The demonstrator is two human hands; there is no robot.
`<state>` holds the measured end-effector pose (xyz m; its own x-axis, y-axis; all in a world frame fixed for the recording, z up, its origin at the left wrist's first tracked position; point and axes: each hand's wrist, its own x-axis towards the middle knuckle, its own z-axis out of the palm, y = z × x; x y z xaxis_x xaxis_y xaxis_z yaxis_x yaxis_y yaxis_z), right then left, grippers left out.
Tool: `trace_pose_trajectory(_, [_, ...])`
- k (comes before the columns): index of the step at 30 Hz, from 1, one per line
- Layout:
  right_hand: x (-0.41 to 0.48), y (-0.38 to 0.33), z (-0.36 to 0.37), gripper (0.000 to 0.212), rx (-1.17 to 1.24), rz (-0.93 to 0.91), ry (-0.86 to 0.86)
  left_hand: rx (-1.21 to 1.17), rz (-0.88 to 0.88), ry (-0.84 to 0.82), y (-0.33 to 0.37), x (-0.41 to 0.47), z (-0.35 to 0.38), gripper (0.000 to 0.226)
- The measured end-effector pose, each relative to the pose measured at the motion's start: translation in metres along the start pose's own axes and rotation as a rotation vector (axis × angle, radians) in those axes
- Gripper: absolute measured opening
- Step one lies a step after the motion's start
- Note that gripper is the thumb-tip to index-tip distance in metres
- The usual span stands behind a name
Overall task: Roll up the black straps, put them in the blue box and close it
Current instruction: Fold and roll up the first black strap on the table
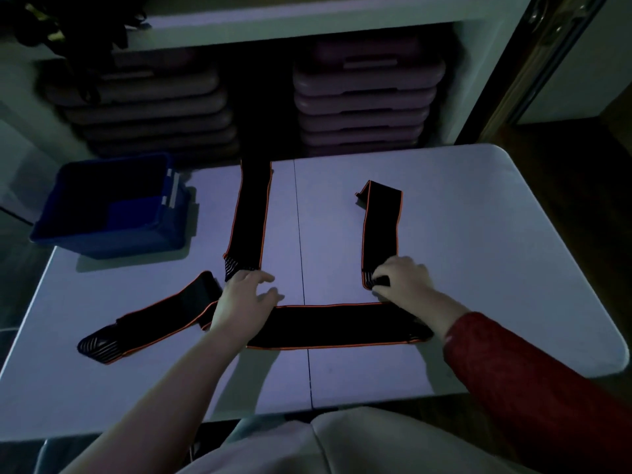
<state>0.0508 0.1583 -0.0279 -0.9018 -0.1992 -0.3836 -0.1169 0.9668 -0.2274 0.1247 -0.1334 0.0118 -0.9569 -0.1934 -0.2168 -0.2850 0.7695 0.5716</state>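
Note:
Several black straps with orange edges lie flat on the white table (478, 268). One strap (249, 217) runs away from me at the centre left, and my left hand (244, 301) hovers open at its near striped end. A shorter strap (380, 234) lies at the right; my right hand (403, 280) pinches its near end. A long strap (335, 325) lies crosswise under both wrists, and another strap (150, 319) slants at the near left. The blue box (113, 206) stands open at the table's far left corner.
Behind the table a white shelf unit (273, 25) holds two stacks of flat pinkish cases (366, 97). Dark gear hangs at the upper left. The table has a centre seam (302, 268). My lap shows at the bottom edge. The scene is dim.

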Motion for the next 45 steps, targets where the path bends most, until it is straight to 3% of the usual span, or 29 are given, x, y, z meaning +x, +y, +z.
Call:
trace_pose_trajectory(2, [0.009, -0.005, -0.006, 0.021, 0.087, 0.001, 0.079, -0.023, 0.059, -0.045, 0.009, 0.003, -0.004, 0.027])
trace_pose_trajectory(6, [0.009, -0.02, -0.055, 0.013, 0.472, -0.129, 0.28, -0.035, 0.171, -0.091, 0.033, 0.017, -0.01, 0.032])
trace_pose_trajectory(12, [-0.017, -0.036, -0.167, 0.005, 0.715, -0.312, 0.231, -0.051, 0.364, -0.236, 0.1, 0.057, -0.015, 0.08])
trace_pose_trajectory(15, [-0.033, -0.035, -0.196, 0.005, 0.867, -0.322, 0.201, -0.076, 0.467, -0.238, 0.13, 0.076, -0.012, 0.087])
trace_pose_trajectory(18, [-0.044, -0.028, -0.209, 0.009, 0.887, -0.334, 0.213, -0.133, 0.549, -0.262, 0.148, 0.092, -0.006, 0.083])
trace_pose_trajectory(21, [-0.055, -0.019, -0.214, 0.007, 0.841, -0.298, 0.265, -0.125, 0.647, -0.3, 0.162, 0.1, -0.001, 0.056])
trace_pose_trajectory(26, [-0.061, 0.006, -0.225, 0.005, 0.771, -0.167, 0.516, -0.133, 0.434, -0.405, 0.15, 0.092, 0.014, 0.02])
trace_pose_trajectory(29, [-0.063, 0.023, -0.234, 0.011, 0.752, -0.08, 0.634, -0.19, 0.349, -0.315, 0.142, 0.089, 0.014, 0.017])
trace_pose_trajectory(33, [-0.061, 0.045, -0.232, 0.01, 0.8, 0.048, 0.69, -0.173, 0.385, -0.178, 0.141, 0.089, -0.015, 0.016])
trace_pose_trajectory(37, [-0.052, 0.057, -0.206, 0.014, 0.763, 0.184, 0.601, -0.114, 0.369, -0.184, 0.114, 0.091, -0.044, 0.034])
trace_pose_trajectory(41, [-0.043, 0.057, -0.149, 0.017, 0.766, 0.306, 0.472, 0.041, 0.251, -0.431, 0.065, 0.078, -0.054, 0.044])
trace_pose_trajectory(43, [-0.043, 0.055, -0.111, 0.014, 0.733, 0.335, 0.397, 0.142, 0.172, -0.498, 0.036, 0.065, -0.049, 0.039])
trace_pose_trajectory(45, [-0.045, 0.052, -0.071, 0.01, 0.684, 0.331, 0.325, 0.078, 0.078, -0.506, 0.008, 0.054, -0.043, 0.024])
